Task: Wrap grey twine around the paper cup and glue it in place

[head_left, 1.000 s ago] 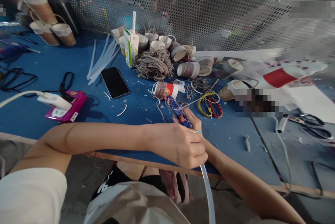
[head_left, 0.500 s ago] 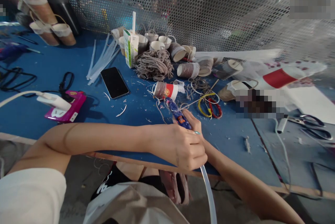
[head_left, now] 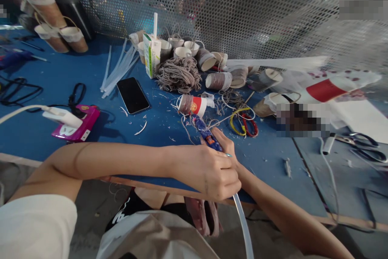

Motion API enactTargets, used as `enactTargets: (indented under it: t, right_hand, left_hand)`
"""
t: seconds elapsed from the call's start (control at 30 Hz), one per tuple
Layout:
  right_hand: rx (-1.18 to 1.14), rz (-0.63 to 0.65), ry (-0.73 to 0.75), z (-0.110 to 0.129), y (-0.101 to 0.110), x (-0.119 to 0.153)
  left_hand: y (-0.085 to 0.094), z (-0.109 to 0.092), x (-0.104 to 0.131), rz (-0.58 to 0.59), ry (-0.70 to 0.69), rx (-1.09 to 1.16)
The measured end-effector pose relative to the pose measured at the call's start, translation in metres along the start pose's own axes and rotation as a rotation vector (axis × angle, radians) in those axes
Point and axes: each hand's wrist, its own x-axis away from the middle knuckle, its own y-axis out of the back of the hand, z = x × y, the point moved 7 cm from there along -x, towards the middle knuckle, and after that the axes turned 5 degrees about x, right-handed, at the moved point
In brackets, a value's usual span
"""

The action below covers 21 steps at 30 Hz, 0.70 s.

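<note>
My left hand [head_left: 209, 172] reaches across from the left and is closed around a clear glue stick [head_left: 243, 224] that trails back toward me. It covers most of my right hand [head_left: 226, 149], whose fingers grip a blue glue gun [head_left: 206, 133]. The gun's nozzle points at a paper cup partly wrapped in twine [head_left: 192, 104], lying on its side on the blue table [head_left: 39, 129]. Nozzle and cup look very close; I cannot tell whether they touch.
A black phone [head_left: 132, 95], a juice carton [head_left: 151, 53], a twine bundle [head_left: 178, 74], several wrapped cups [head_left: 218, 80] and clear glue sticks [head_left: 119, 69] lie behind. A pink box with a white plug [head_left: 75, 122] sits left, yellow and red wire loops [head_left: 244, 123] and scissors [head_left: 363, 146] right.
Nearly nothing: both hands keep their hold on the glue gun and stick, shifting only a few pixels.
</note>
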Motion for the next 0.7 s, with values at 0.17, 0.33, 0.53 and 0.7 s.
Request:
enactTargets:
  t: [0.17, 0.33, 0.53, 0.7]
  right_hand:
    - [-0.006, 0.030, -0.045, 0.000, 0.002, 0.000]
    - [-0.010, 0.018, -0.039, -0.008, -0.003, 0.001]
    - [0.000, -0.047, -0.020, -0.025, -0.009, 0.005]
    - [-0.012, -0.046, -0.004, -0.025, -0.009, 0.006]
  left_hand:
    - [-0.001, 0.001, 0.000, 0.016, -0.002, 0.007]
    - [-0.001, 0.001, 0.000, -0.007, 0.012, -0.002]
    - [-0.002, 0.001, 0.001, -0.016, 0.012, 0.007]
    - [-0.001, 0.002, 0.001, -0.014, 0.010, 0.010]
